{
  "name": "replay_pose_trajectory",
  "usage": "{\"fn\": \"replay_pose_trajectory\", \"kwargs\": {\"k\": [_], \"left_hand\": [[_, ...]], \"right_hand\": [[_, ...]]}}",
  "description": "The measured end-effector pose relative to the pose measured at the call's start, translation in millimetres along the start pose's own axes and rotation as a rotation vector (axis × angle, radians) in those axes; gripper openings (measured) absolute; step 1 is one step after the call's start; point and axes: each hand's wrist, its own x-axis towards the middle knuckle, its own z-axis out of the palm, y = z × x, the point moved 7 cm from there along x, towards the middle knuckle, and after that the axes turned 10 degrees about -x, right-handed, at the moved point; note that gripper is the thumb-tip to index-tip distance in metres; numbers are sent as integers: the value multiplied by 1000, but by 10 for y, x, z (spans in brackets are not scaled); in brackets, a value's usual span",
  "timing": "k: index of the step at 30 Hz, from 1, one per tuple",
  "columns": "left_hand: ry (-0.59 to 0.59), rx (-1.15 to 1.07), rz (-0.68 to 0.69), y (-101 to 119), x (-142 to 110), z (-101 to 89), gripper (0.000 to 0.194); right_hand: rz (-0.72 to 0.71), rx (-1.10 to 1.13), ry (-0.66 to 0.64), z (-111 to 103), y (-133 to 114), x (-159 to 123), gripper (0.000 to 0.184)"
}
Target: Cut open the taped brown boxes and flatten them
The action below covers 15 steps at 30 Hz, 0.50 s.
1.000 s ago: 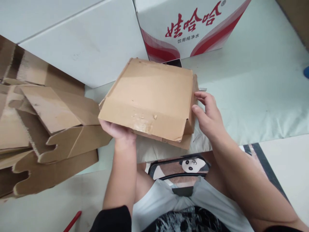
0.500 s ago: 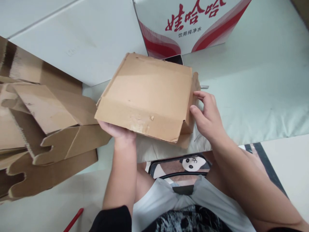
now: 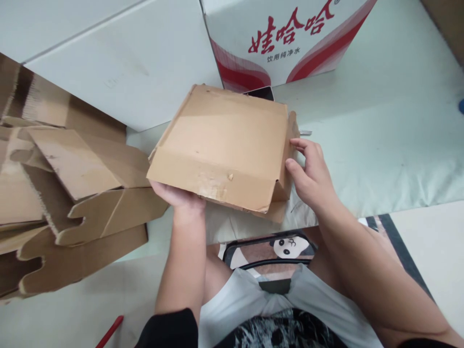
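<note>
A brown cardboard box [image 3: 224,135] is tilted in front of me, its lid side facing up. My left hand [image 3: 177,195] supports it from beneath the near left edge, its fingers hidden under the front flap. At the right side of the box, my right hand [image 3: 308,166] presses the side panel with curled fingertips and thumb. A torn patch of tape marks the front flap, and the lower right corner stands slightly apart.
Several opened cardboard boxes [image 3: 108,208] are stacked at the left. White cartons, one with red lettering [image 3: 290,53], stand behind. A thin metal piece [image 3: 305,133] pokes out beyond the box. A red stick-like item [image 3: 110,331] lies at the lower left.
The view has shifted slightly, so the background boxes sit a little lower and farther right. Both hands keep their places on the cardboard box, which has barely moved.
</note>
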Motion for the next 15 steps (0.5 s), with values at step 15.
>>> {"fn": "replay_pose_trajectory", "kwargs": {"k": [15], "left_hand": [[42, -14, 16, 18, 15, -6, 44]], "right_hand": [[-23, 4, 25, -24, 26, 23, 47]]}}
